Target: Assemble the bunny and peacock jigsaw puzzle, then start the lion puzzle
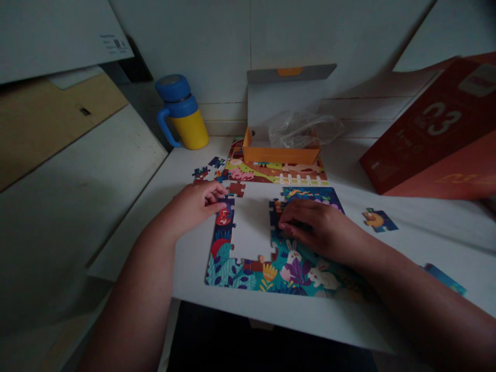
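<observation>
A pale wall [209, 41] stands behind a white table [189, 268], with a thin vertical seam high up and horizontal lines lower down; on the left, a light-brown panel [42, 124] slants beneath a white panel [58, 36] bearing small dark print; the light is dim and greyish; below the table's near edge, everything falls into darkness.

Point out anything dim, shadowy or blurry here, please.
In the head view, the light is dim overall; in the head view, a faint shadow crosses the tabletop near the red box; there too, the lower right of the puzzle darkens beside the right forearm; also in the head view, print on the white panel is too fuzzy to read.
</observation>
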A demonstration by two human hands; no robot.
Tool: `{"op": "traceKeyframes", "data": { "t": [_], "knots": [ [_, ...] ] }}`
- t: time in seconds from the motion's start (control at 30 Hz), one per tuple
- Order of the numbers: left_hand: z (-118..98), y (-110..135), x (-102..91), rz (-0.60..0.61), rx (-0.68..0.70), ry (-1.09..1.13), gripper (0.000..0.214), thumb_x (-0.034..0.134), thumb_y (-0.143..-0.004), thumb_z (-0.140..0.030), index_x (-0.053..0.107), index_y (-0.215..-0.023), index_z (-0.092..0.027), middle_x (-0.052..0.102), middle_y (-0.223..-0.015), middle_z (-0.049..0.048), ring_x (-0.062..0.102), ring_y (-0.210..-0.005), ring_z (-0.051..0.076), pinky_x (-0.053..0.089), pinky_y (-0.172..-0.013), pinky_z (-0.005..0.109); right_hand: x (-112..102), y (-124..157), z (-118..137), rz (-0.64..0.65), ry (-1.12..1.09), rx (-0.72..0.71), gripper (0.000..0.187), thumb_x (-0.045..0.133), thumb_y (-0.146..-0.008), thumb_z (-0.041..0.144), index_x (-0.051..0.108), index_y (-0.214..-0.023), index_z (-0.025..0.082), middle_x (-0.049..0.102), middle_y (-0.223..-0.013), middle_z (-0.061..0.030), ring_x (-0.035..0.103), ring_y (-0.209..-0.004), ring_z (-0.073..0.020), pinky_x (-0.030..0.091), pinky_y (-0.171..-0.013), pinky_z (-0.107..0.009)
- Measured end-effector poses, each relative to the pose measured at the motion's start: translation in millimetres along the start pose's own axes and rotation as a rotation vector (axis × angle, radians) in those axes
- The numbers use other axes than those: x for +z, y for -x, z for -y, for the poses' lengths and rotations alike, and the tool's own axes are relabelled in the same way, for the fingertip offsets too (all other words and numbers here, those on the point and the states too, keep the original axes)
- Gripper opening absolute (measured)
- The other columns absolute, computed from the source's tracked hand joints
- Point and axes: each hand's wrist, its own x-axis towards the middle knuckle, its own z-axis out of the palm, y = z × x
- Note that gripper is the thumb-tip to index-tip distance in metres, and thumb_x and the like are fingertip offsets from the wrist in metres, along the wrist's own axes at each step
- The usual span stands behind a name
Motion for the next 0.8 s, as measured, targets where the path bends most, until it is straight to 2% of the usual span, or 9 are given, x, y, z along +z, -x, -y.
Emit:
{"op": "traceKeyframes", "data": {
  "t": [0.13, 0.27, 0.43, 0.6, 0.73, 0.8],
  "knots": [
    [-1.6, 1.0, 0.4, -0.008, 0.015, -0.076, 0.023, 0.076, -0.089, -0.032, 0.075, -0.111, -0.024, 0.074, -0.095, 0.0027, 0.071, -0.081, 0.019, 0.057, -0.071, 0.031, -1.0, -0.5, 0.4, -0.007, -0.003, 0.007, 0.018, 0.059, -0.110, 0.028, 0.076, -0.108, 0.022, 0.079, -0.102, -0.0083, 0.072, -0.096, -0.0227, 0.059, -0.086, -0.038],
    [-6.3, 2.3, -4.1, -0.064, 0.046, -0.157, 0.019, 0.075, -0.092, -0.032, 0.075, -0.110, -0.025, 0.076, -0.104, 0.0037, 0.071, -0.085, 0.020, 0.057, -0.076, 0.032, -0.2, 0.0, -0.8, -0.010, -0.011, 0.011, 0.016, 0.061, -0.108, 0.025, 0.076, -0.107, 0.022, 0.079, -0.100, -0.0084, 0.072, -0.095, -0.0227, 0.060, -0.084, -0.038],
    [-3.9, 3.1, -17.8, -0.291, -0.006, -0.230, 0.012, 0.064, -0.100, -0.029, 0.073, -0.106, -0.025, 0.078, -0.109, 0.0044, 0.073, -0.094, 0.022, 0.057, -0.085, 0.033, 2.3, 2.6, -3.9, -0.009, -0.011, 0.026, 0.018, 0.060, -0.109, 0.028, 0.077, -0.108, 0.023, 0.078, -0.101, -0.0079, 0.073, -0.097, -0.0234, 0.060, -0.087, -0.040],
    [1.0, 4.4, -29.3, -0.483, -0.174, -0.278, 0.016, 0.059, -0.100, -0.026, 0.073, -0.109, -0.025, 0.081, -0.111, 0.0053, 0.073, -0.096, 0.023, 0.056, -0.087, 0.035, 1.6, 3.1, -3.9, -0.010, -0.021, 0.041, 0.018, 0.060, -0.108, 0.030, 0.077, -0.108, 0.022, 0.078, -0.104, -0.0089, 0.074, -0.100, -0.0244, 0.061, -0.088, -0.041],
    [2.1, 3.9, -30.7, -0.495, -0.232, -0.297, 0.018, 0.060, -0.100, -0.026, 0.074, -0.110, -0.024, 0.081, -0.109, 0.0064, 0.073, -0.092, 0.024, 0.056, -0.088, 0.037, 0.5, 2.9, -3.6, -0.005, -0.009, 0.043, 0.017, 0.060, -0.109, 0.029, 0.076, -0.108, 0.023, 0.079, -0.105, -0.0089, 0.074, -0.099, -0.0238, 0.061, -0.088, -0.041],
    [1.9, 2.2, -26.9, -0.470, -0.192, -0.317, 0.018, 0.060, -0.101, -0.028, 0.075, -0.108, -0.024, 0.079, -0.108, 0.0069, 0.072, -0.094, 0.024, 0.057, -0.093, 0.038, 0.7, 3.3, -4.1, -0.003, -0.010, 0.035, 0.017, 0.060, -0.109, 0.029, 0.076, -0.109, 0.023, 0.079, -0.105, -0.0090, 0.074, -0.100, -0.0240, 0.061, -0.089, -0.041]
  ]
}}
